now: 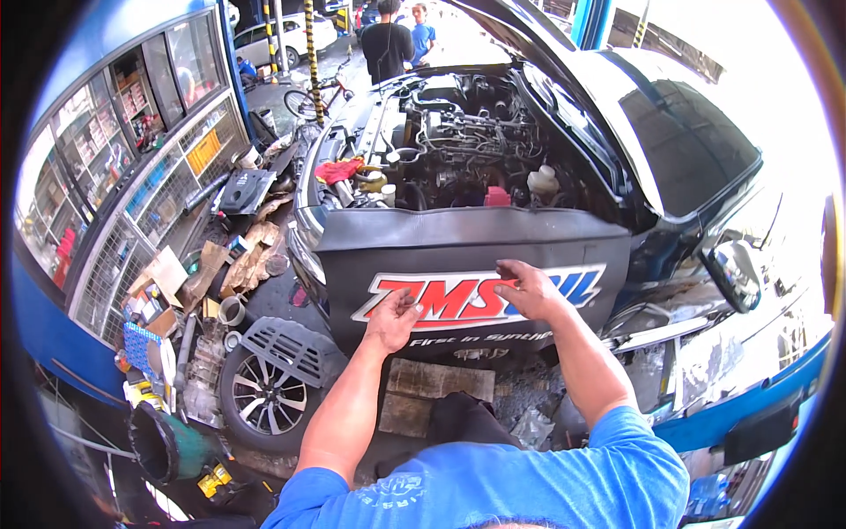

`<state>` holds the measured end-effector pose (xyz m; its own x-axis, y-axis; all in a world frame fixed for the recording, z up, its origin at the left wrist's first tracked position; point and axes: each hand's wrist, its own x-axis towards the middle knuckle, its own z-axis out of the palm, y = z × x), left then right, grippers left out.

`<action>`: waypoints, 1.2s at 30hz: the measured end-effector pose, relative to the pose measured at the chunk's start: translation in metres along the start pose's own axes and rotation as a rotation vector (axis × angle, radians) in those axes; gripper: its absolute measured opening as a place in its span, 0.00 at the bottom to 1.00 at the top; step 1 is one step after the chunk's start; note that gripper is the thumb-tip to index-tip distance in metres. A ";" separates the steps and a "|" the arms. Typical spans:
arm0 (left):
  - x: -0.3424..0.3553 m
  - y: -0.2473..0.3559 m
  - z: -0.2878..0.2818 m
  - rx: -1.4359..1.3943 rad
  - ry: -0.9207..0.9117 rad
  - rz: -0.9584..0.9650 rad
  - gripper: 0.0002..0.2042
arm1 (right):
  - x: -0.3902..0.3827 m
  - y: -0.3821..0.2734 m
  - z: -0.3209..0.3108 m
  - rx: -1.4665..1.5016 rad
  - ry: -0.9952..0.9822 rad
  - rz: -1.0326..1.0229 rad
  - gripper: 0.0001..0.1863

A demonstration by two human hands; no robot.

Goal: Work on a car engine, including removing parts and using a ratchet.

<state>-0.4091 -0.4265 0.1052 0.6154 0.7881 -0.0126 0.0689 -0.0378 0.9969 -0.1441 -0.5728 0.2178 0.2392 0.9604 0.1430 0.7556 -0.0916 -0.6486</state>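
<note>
I stand facing the side of a car with its engine bay (471,123) exposed; a black fender cover (480,254) hangs over the near fender, directly before me; its upper edge follows the bay's rim, its left end stops near the headlight, and its lower edge hangs just beyond some wooden boards (439,381) on the ground; open air lies between my forearms; the left side is tighter, with a wheel (267,397) lying flat under a grey slotted panel (295,349); at right, a side mirror (734,275) juts out, well apart from my arm.

The cover's long axis runs left to right, along the fender; its printed face (red, white and blue lettering, upright to me) points my way.

My left hand (393,321) and right hand (530,291) are raised before the print, fingers loosely bent and apart, seemingly unladen; I cannot tell whether they touch the cover.
</note>
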 end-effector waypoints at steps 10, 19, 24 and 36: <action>0.061 0.038 -0.020 -0.099 0.105 0.020 0.26 | 0.115 0.002 -0.026 -0.034 -0.259 0.110 0.30; 0.153 0.032 -0.068 -0.147 0.196 0.031 0.25 | 0.207 0.009 -0.002 0.013 -0.380 0.264 0.30; 0.217 0.017 -0.092 -0.099 0.309 0.137 0.23 | 0.232 0.031 0.016 0.057 -0.368 0.355 0.30; 0.358 0.027 -0.080 0.155 0.077 -0.006 0.24 | 0.262 0.076 0.007 0.076 -0.257 0.514 0.23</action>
<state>-0.2496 -0.0962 0.1340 0.5529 0.8332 -0.0062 0.1959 -0.1228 0.9729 -0.0284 -0.3259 0.2011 0.4010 0.8313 -0.3849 0.5333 -0.5535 -0.6398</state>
